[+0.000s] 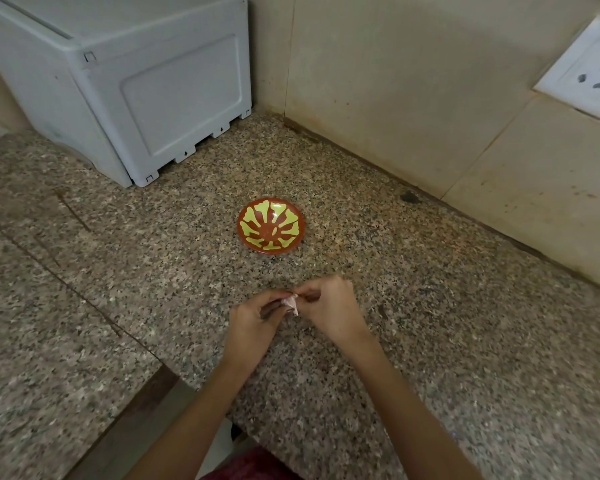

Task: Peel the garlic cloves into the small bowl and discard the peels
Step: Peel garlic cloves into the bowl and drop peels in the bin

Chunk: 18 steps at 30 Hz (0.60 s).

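A small red-brown bowl (pixel 271 225) with a yellow-green petal pattern sits on the speckled granite counter (pixel 430 323), and nothing shows inside it. Nearer to me, both hands meet just above the counter. My left hand (pixel 257 315) and my right hand (pixel 329 308) pinch a small whitish garlic clove (pixel 290 303) with papery skin between their fingertips. Most of the clove is hidden by the fingers. The hands are about a bowl's width in front of the bowl.
A white plastic appliance (pixel 129 84) stands at the back left on the counter. Beige tiled walls meet at the corner behind the bowl, with a white power socket (pixel 589 74) on the right wall. The counter's front edge (pixel 146 393) runs diagonally at lower left.
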{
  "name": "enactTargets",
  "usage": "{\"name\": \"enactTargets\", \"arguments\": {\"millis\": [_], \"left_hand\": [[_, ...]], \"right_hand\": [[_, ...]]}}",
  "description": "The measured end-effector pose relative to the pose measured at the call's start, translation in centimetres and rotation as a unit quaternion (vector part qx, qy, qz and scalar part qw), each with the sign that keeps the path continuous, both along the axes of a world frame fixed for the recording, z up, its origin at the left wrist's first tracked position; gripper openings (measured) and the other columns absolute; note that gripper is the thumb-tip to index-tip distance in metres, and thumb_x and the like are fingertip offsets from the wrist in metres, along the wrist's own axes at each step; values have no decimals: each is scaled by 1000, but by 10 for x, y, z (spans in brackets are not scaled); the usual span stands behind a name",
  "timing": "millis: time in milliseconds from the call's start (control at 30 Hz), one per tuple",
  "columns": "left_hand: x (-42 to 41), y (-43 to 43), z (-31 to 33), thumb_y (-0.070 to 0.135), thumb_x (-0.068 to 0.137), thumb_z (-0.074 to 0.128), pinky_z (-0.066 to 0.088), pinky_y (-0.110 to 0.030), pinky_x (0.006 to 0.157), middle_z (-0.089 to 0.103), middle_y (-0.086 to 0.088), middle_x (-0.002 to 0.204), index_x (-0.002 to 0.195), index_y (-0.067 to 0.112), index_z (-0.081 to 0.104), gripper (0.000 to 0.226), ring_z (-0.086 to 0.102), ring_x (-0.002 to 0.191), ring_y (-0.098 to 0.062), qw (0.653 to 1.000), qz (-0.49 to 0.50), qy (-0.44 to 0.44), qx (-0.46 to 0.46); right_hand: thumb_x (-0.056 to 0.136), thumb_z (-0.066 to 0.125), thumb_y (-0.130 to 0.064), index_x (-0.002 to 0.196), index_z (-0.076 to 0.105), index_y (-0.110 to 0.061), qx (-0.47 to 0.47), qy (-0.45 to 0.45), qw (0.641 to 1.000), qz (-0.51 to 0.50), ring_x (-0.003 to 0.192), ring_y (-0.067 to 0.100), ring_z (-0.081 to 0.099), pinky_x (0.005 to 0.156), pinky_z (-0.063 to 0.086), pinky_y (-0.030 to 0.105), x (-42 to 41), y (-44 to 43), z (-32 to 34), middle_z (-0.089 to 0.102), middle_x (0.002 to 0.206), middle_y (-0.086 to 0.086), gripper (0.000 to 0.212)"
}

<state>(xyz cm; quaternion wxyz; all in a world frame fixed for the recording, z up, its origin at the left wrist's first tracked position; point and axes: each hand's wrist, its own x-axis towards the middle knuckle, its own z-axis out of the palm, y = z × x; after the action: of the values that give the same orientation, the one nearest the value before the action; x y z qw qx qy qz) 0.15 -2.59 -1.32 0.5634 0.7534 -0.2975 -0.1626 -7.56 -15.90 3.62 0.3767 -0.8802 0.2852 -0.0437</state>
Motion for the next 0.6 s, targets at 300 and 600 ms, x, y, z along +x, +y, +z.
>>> {"name": "enactTargets", "arguments": {"millis": [300, 600], "left_hand": [[1, 0, -2, -2, 77, 75, 53, -15, 84, 73, 8, 99, 99, 12, 73, 26, 68, 89, 2, 1000, 6, -22, -13], [3, 1, -2, 2, 79, 75, 54, -17, 80, 74, 9, 97, 96, 13, 74, 20, 70, 87, -1, 1000, 3, -13, -10]], "right_hand": [[89, 72, -14, 106, 76, -13, 11, -8, 1000, -5, 55, -7, 57, 55, 46, 10, -9, 5, 0, 76, 90, -2, 18], [84, 75, -7, 100, 77, -9, -1, -10, 1000, -7, 69, 10, 71, 65, 59, 23, -6, 10, -2, 75, 87, 0, 16]]}}
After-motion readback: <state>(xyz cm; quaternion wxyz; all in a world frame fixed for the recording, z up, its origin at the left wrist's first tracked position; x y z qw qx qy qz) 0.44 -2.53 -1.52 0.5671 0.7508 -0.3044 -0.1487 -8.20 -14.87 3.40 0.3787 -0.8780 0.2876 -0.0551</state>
